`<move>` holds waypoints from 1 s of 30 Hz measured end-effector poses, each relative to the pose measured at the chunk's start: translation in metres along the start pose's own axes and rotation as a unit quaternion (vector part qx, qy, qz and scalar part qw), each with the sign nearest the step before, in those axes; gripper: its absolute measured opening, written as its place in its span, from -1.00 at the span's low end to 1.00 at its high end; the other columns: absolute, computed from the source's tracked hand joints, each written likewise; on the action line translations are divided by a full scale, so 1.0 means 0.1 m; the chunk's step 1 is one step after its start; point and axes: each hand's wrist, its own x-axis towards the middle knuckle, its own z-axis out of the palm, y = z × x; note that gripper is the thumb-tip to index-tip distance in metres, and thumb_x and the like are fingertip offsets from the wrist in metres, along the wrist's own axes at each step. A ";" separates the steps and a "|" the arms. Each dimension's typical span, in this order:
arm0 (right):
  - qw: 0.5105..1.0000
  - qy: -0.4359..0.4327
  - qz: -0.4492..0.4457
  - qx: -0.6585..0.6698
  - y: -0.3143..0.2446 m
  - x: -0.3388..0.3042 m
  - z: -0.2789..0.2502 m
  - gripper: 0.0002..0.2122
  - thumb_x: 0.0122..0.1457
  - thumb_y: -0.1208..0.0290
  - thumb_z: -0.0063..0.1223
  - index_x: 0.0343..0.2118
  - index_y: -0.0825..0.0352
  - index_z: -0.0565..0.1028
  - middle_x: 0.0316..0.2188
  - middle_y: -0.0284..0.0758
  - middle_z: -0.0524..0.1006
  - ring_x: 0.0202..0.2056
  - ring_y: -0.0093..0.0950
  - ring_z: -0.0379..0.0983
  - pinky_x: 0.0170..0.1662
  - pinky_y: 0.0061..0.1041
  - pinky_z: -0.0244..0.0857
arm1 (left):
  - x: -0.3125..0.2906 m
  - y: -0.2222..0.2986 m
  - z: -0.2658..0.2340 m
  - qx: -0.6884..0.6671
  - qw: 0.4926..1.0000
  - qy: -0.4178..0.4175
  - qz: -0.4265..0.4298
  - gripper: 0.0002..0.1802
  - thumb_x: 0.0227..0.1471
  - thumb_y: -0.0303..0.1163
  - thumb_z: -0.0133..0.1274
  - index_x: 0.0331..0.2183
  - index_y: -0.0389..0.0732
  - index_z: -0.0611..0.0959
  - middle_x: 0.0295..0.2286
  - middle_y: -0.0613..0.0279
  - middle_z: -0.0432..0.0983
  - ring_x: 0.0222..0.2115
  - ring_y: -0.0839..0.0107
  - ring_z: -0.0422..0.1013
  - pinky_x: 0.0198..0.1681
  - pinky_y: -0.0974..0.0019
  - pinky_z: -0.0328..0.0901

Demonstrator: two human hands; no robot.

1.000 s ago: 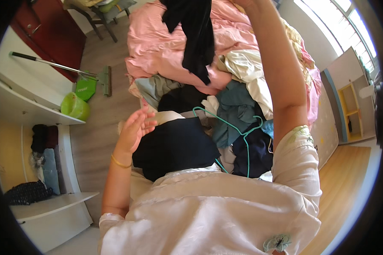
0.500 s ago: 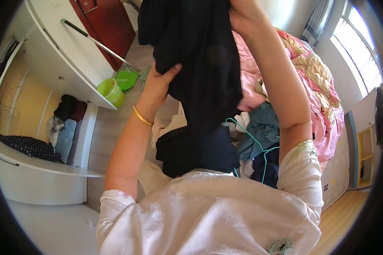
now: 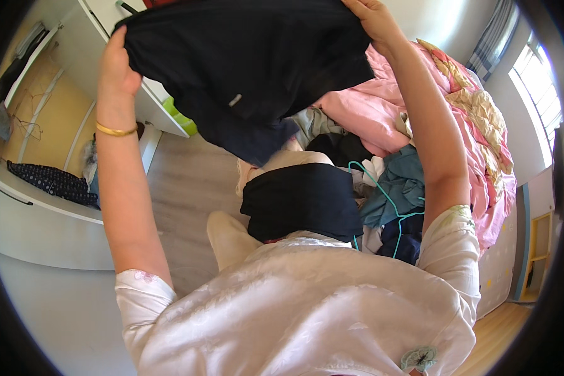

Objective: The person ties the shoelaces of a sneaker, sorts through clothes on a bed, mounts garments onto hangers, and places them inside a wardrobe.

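A black garment (image 3: 250, 56) hangs stretched wide between my raised hands; its exact kind does not show. A small pale mark sits on its lower part. My left hand (image 3: 119, 69), with a gold bangle at the wrist, grips the left edge. At the upper right corner my right hand (image 3: 377, 25) pinches the cloth, its fingertips partly cut off by the frame's top. Across my lap lies a folded black cloth (image 3: 302, 202). Beside it on the right is a turquoise hanger (image 3: 391, 207) among crumpled clothes, including a teal garment (image 3: 395, 185).
On the left stands an open white wardrobe (image 3: 50, 232) with a dark patterned cloth (image 3: 53, 183) inside. A green bucket (image 3: 180, 116) peeks out behind its door. Pink bedding (image 3: 363, 119) covers the bed at right, below a window (image 3: 536, 81). Grey floor (image 3: 182, 188) lies between.
My left hand has moved out to the left and up, and the bunched black garment is now spread wide between both hands. My right hand has risen slightly.
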 end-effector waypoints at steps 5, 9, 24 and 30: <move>0.969 0.020 -0.108 -0.222 -0.13 -0.01 -0.30 -0.67 -0.02 0.14 0.07 -0.51 0.39 0.51 -0.64 -0.33 0.46 -0.58 -0.60 0.33 -0.53 -0.55 0.21 | 0.49 0.40 -0.39 0.021 0.994 0.102 0.027 -0.64 0.11 -0.29 -0.24 -0.24 -0.39 0.45 -0.25 0.06 0.44 -0.26 0.24 0.39 -0.12 0.21 0.29; 0.905 0.021 -0.175 -0.387 0.16 0.07 -0.92 -0.68 -0.05 0.11 0.09 -0.47 0.33 0.49 -0.70 -0.39 0.34 -0.63 -0.59 0.23 -0.54 -0.52 0.15 | 0.69 0.53 -0.64 0.055 0.978 0.179 0.090 -0.61 0.11 -0.28 -0.22 -0.18 -0.42 0.42 -0.18 0.00 0.39 -0.20 0.18 0.36 -0.08 0.19 0.27; 0.725 0.040 0.026 -0.687 0.27 -0.09 -1.54 -0.75 -0.01 0.25 -0.03 -0.55 0.37 0.51 -0.54 -0.15 0.49 -0.50 -0.22 0.42 -0.43 -0.34 0.28 | 1.05 0.13 -0.36 0.119 0.981 0.152 -0.036 -0.55 0.12 -0.26 -0.22 -0.04 -0.39 0.34 -0.02 -0.08 0.22 -0.04 0.13 0.23 0.05 0.17 0.14; 0.710 0.159 -0.065 -0.683 0.09 0.28 -2.60 -0.76 -0.01 0.23 -0.01 -0.49 0.33 0.51 -0.51 -0.19 0.49 -0.44 -0.25 0.42 -0.38 -0.36 0.27 | 1.29 -0.35 0.61 0.061 0.997 -0.033 0.021 -0.50 0.07 -0.17 -0.22 -0.12 -0.43 0.37 -0.18 -0.03 0.36 -0.25 0.16 0.34 -0.14 0.19 0.26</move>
